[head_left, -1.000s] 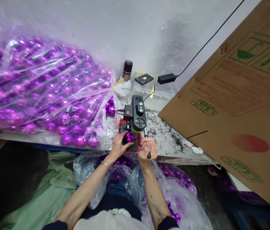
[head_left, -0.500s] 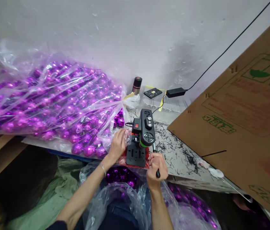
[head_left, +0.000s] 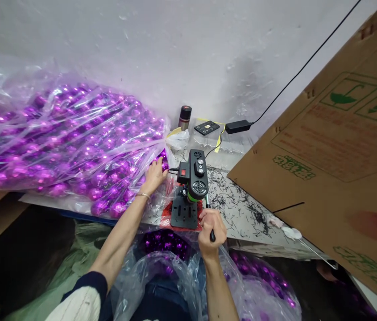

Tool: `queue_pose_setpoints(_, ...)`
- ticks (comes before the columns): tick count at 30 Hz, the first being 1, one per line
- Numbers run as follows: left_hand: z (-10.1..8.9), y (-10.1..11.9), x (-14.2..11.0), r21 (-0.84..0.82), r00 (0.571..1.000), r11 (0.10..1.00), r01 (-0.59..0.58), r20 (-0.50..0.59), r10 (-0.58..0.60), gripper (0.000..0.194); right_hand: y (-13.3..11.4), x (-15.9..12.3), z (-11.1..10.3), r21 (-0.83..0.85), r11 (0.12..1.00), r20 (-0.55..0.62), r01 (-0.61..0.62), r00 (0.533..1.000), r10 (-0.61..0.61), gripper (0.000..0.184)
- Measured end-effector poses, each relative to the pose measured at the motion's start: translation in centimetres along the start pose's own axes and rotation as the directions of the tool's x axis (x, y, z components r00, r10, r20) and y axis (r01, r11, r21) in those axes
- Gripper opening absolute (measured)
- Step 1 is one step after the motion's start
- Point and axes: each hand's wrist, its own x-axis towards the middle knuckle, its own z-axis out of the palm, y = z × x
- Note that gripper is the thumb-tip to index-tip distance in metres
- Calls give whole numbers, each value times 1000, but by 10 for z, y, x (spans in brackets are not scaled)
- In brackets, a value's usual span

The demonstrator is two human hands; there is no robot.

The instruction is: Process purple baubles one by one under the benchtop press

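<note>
A small black bench drill press (head_left: 193, 178) stands on a red and black base plate (head_left: 184, 214) at the table's front edge. My right hand (head_left: 211, 226) is closed around the press's black lever handle. My left hand (head_left: 155, 174) reaches left of the press into the mouth of a big clear plastic bag (head_left: 57, 133) full of shiny purple balls, its fingers curled at loose purple balls (head_left: 164, 165) there. Whether it holds one is hidden. Nothing lies on the base plate.
A large cardboard sheet (head_left: 329, 147) leans over the table's right side. A flask (head_left: 184, 117), a phone (head_left: 206, 128) and a power adapter (head_left: 238, 126) sit by the wall. Black shavings (head_left: 238, 205) litter the tabletop. Another bag of purple balls (head_left: 171, 249) lies in my lap.
A purple ball that sat under the press a second ago is gone from the plate. My left hand has moved from the plate up and left to the bag's mouth. My right hand keeps its grip.
</note>
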Motion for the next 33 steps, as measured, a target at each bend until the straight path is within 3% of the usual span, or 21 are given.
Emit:
queue_pose_setpoints(3,-24,-14,-25,-414,999,910,37,11,-36,63,-2,3,0,7,1000,-12,-4,1000,4,37)
queue_pose_setpoints(6,-39,-24,-62,-745,995,660,100,84,-57,68,-4,6,1,13,1000,-32,-27,999,28,38)
queue_pose_setpoints(10,-38,-24,-105,-886,984,428,179,163,-74,61,-9,17,0,32,996,-29,-84,996,85,40)
queue_pose_setpoints(13,-28,-17,-131,-910,973,346,229,227,-47,51,-15,27,-1,39,987,-13,-156,988,156,43)
queue_pose_setpoints(16,-9,-8,-156,-894,958,364,261,287,19,56,-20,35,-3,11,975,4,-224,975,224,45)
queue_pose_setpoints(20,24,-2,-177,-842,948,488,229,308,86,63,-22,38,-5,16,975,18,-220,975,220,45)
queue_pose_setpoints(26,66,-11,-168,-843,990,518,143,129,-62,66,-21,38,-5,7,986,22,-164,986,163,43)
queue_pose_setpoints(30,75,-12,-157,-805,998,592,39,5,-59,75,-19,35,-5,19,991,12,-132,991,131,39)
queue_pose_setpoints(33,78,-12,-155,-763,1000,647,11,-7,-26,69,-18,33,-5,9,993,22,-117,993,117,37)
